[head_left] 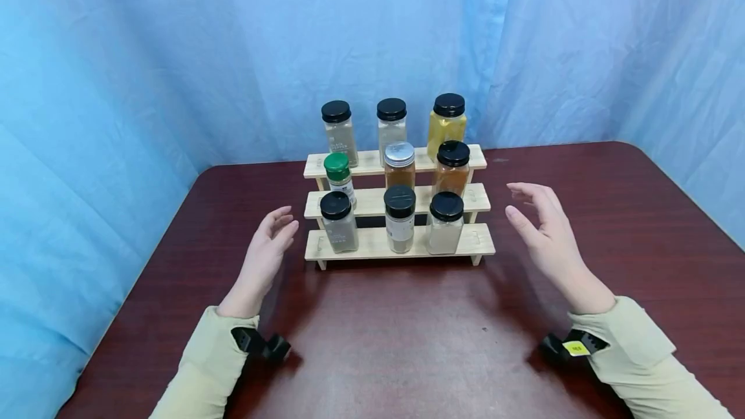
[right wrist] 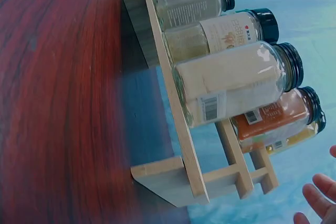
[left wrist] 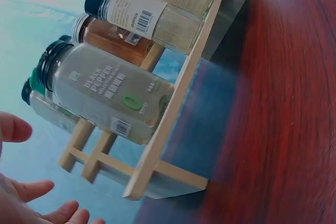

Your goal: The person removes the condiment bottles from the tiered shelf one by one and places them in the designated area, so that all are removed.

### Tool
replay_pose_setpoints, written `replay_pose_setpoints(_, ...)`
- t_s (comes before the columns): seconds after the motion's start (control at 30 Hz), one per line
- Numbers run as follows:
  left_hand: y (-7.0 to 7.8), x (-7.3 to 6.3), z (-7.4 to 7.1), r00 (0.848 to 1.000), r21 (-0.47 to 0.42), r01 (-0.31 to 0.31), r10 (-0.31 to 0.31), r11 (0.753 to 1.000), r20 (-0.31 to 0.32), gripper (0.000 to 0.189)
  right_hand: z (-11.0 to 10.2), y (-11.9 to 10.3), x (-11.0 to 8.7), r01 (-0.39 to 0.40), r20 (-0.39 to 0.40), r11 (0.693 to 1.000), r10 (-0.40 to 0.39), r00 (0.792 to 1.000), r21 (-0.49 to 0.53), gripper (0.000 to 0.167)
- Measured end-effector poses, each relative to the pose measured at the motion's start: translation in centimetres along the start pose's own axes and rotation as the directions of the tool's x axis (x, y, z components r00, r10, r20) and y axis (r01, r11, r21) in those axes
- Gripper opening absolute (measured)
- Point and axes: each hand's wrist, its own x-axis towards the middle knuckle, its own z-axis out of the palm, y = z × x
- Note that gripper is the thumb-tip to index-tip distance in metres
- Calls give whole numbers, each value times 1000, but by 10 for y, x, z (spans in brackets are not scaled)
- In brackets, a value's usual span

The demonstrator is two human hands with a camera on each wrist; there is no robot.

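The left hand (head_left: pixel 264 252) hovers just beside a three-tier rack (head_left: pixel 370 238) of pale, smooth-cut wood, its fingers relaxed, gently bent and holding nothing. On the rack's left, the front jar (head_left: pixel 341 233) — clear, square-sided, black-capped — reads "BLACK PEPPER" above a green oval and a barcode. Behind it stand a green-capped shaker (head_left: pixel 339 172) and a back jar (head_left: pixel 341 141), also lettered "BLACK PEPPER".

In the middle column, a round jar (head_left: pixel 399 220) wears a white barcoded label, its print too small to read; a ribbed silver lid (head_left: pixel 399 154) and a black-capped jar (head_left: pixel 392 129) rise behind. At right, a pale-filled jar (head_left: pixel 445 231) fronts orange-brown (head_left: pixel 452 172) and yellow (head_left: pixel 447 131) ones.

Farther right, apart from the rack, the right hand (head_left: pixel 550 235) hangs over the glossy, dark red counter (head_left: pixel 396 341), fingers loosely bent and holding nothing.
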Motion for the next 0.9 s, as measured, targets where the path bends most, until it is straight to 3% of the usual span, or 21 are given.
replay_pose_setpoints(0.1,-6,3,2,998,-59,55,-54,997,32,48,4,-1,-1,-45,42,998,43,998,49,36)
replay_pose_setpoints(0.27,-18,8,4,989,-32,127,-124,991,78,51,11,-5,-1,-73,101,994,64,993,86,37)
replay_pose_setpoints(0.67,-38,12,9,985,-84,154,-145,985,97,48,33,-15,-1,25,154,991,-45,987,134,43)
replay_pose_setpoints(0.8,-40,13,9,981,-97,179,-170,979,97,46,40,-16,-1,17,166,987,-44,985,157,47)
replay_pose_setpoints(0.9,-43,13,8,980,-119,185,-173,976,102,45,45,-17,-1,-29,172,987,1,985,161,50)
